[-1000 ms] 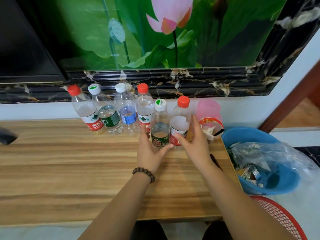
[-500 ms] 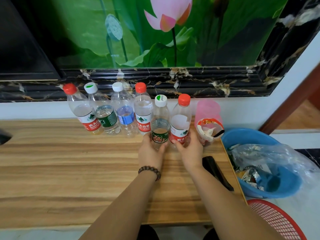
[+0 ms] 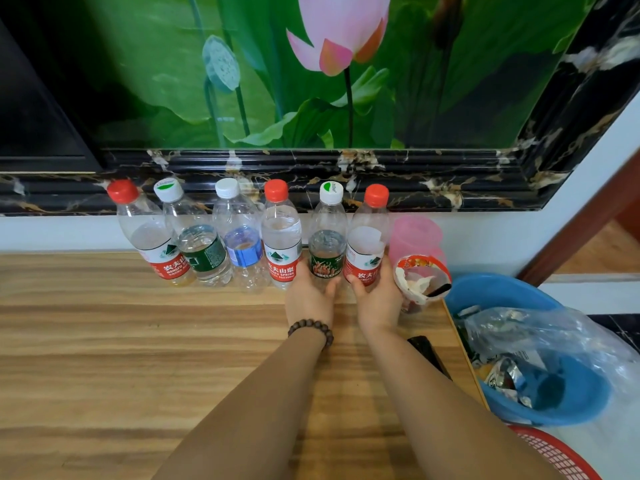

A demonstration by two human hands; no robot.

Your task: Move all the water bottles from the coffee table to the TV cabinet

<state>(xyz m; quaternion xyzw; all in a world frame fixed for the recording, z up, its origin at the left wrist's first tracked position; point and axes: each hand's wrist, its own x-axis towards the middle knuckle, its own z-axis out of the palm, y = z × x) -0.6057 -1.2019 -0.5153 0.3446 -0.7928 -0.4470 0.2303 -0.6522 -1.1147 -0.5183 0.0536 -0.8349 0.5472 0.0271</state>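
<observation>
Several clear water bottles stand in a row along the back of the wooden TV cabinet top. My left hand, with a bead bracelet on its wrist, grips the base of a green-label, white-capped bottle. My right hand grips the base of a red-label, red-capped bottle. Both held bottles stand upright in line with the others: a red-capped bottle, a blue-label bottle, a dark-green-label bottle and a red-capped bottle at the far left.
A pink cup and an opened snack cup stand just right of my right hand. A black remote lies near the cabinet's right edge. Off that edge sit a blue basin with a plastic bag and a red basket.
Both hands have pushed their two bottles away from me, from a little in front of the row into line with it near the wall.
</observation>
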